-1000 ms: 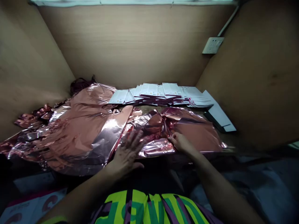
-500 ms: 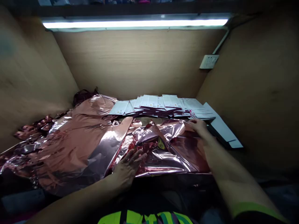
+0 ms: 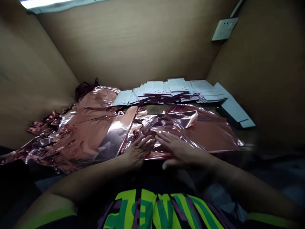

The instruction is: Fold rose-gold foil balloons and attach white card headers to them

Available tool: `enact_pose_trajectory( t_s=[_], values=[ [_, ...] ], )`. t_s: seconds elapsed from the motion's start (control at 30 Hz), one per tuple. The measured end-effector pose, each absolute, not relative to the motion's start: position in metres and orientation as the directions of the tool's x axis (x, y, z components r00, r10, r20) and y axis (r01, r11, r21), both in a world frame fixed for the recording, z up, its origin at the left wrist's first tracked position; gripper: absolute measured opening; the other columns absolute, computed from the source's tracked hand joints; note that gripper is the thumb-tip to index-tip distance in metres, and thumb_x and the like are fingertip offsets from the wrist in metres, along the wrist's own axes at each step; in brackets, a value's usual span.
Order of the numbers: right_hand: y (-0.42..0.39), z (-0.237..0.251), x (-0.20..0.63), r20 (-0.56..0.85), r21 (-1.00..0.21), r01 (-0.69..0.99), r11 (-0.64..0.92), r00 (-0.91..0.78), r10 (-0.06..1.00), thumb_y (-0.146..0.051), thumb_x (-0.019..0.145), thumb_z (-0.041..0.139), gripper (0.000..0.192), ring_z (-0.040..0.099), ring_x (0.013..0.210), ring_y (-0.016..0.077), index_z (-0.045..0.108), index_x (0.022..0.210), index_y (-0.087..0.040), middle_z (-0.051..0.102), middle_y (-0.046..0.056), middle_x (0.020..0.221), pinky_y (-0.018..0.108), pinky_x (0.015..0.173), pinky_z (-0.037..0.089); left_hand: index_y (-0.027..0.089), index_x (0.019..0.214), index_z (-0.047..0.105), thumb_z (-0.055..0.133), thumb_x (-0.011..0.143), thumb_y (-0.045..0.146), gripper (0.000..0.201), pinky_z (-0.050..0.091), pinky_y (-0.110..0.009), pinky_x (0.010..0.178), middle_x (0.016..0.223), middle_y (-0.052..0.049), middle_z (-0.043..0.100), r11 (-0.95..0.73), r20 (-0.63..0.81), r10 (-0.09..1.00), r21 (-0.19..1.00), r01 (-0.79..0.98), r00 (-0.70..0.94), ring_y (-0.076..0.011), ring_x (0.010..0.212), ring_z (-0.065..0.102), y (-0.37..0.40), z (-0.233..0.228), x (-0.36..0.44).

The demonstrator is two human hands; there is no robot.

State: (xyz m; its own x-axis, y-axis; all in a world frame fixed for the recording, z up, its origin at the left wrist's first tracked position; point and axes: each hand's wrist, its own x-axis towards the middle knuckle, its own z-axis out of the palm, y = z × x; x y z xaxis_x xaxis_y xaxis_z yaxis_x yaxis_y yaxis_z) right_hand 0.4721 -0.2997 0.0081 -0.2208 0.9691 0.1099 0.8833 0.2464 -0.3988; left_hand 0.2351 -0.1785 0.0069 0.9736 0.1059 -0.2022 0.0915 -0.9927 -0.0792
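Both hands — left hand (image 3: 137, 152) and right hand (image 3: 177, 149) — press flat, fingers spread, gripping nothing, on the folded foil balloon (image 3: 190, 128) at centre frame; slippery foil could slide or spring unfolded.

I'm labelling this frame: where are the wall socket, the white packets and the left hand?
wall socket (image 3: 224, 29), head view, faceplate middle
white packets (image 3: 177, 85), head view, top packet
left hand (image 3: 138, 150), head view, back

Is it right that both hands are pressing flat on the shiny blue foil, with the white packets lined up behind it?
Not quite: the foil is rose-pink, not blue, as the head view shows. The left hand and right hand do lie flat on it, and the white packets are lined up behind it.
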Motion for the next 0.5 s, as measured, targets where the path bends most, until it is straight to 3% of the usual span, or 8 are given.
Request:
enact_pose_trajectory(
  t_s=[0.07,0.17,0.23,0.3,0.4,0.5],
  values=[
    [-0.318,-0.004,0.457,0.078,-0.444,0.84,0.313,-0.311,0.947,-0.037,0.067,0.079,0.097,0.027,0.146,0.0362,0.035,0.153,-0.024,0.032,0.009,0.157,0.05,0.122,0.018,0.006,0.154,0.022,0.044,0.087,0.02,0.071,0.008,-0.048,0.123,0.162,-0.015,0.015,-0.995,-0.254,0.096,-0.059,0.084,0.962,-0.0292,0.151,0.007,-0.184,0.01,0.234],
    [-0.336,-0.019,0.469,0.106,-0.479,0.84,0.255,-0.233,0.967,-0.017,0.07,0.067,0.079,0.033,0.143,0.0349,0.047,0.146,-0.02,0.04,0.011,0.153,0.053,0.121,0.02,0.006,0.154,0.021,0.044,0.086,0.024,0.074,0.014,-0.052,0.121,0.161,-0.018,0.017,-0.992,-0.364,0.083,0.056,0.111,0.928,-0.0345,0.15,0.01,-0.182,0.019,0.228],
    [-0.342,-0.017,0.492,0.07,-0.556,0.804,0.211,-0.208,0.976,-0.018,0.076,0.06,0.063,0.044,0.138,0.0311,0.056,0.139,-0.019,0.049,0.012,0.146,0.049,0.116,0.032,0.01,0.153,0.026,0.042,0.088,0.026,0.069,0.02,-0.05,0.119,0.16,-0.016,0.023,-0.965,-0.4,0.025,0.23,0.127,0.916,-0.0334,0.15,0.014,-0.169,0.031,0.225],
    [-0.341,-0.005,0.514,-0.004,-0.658,0.743,0.123,-0.167,0.986,-0.023,0.082,0.055,0.046,0.058,0.122,0.0276,0.067,0.125,-0.018,0.065,0.011,0.129,0.04,0.105,0.045,0.016,0.145,0.043,0.039,0.092,0.031,0.055,0.032,-0.043,0.114,0.151,-0.011,0.043,-0.867,-0.426,0.0,0.451,0.212,0.905,-0.0295,0.143,0.033,-0.15,0.044,0.225],
    [-0.328,0.013,0.537,-0.113,-0.755,0.652,-0.064,-0.033,0.993,-0.037,0.083,0.057,0.035,0.067,0.094,0.0246,0.073,0.105,-0.014,0.073,0.009,0.099,0.033,0.085,0.052,0.019,0.118,0.065,0.045,0.092,0.047,0.043,0.048,-0.032,0.095,0.12,-0.007,0.067,-0.572,-0.473,0.092,0.696,0.435,0.876,-0.0235,0.111,0.06,-0.118,0.053,0.23],
    [-0.311,0.013,0.547,-0.208,-0.802,0.544,-0.248,0.134,0.969,-0.049,0.076,0.067,0.041,0.065,0.08,0.0217,0.069,0.096,-0.013,0.071,0.007,0.087,0.029,0.07,0.052,0.017,0.112,0.066,0.056,0.086,0.053,0.046,0.051,-0.029,0.076,0.101,-0.007,0.07,-0.414,-0.479,0.266,0.726,0.548,0.836,-0.0184,0.084,0.064,-0.098,0.049,0.232]
  ],
)
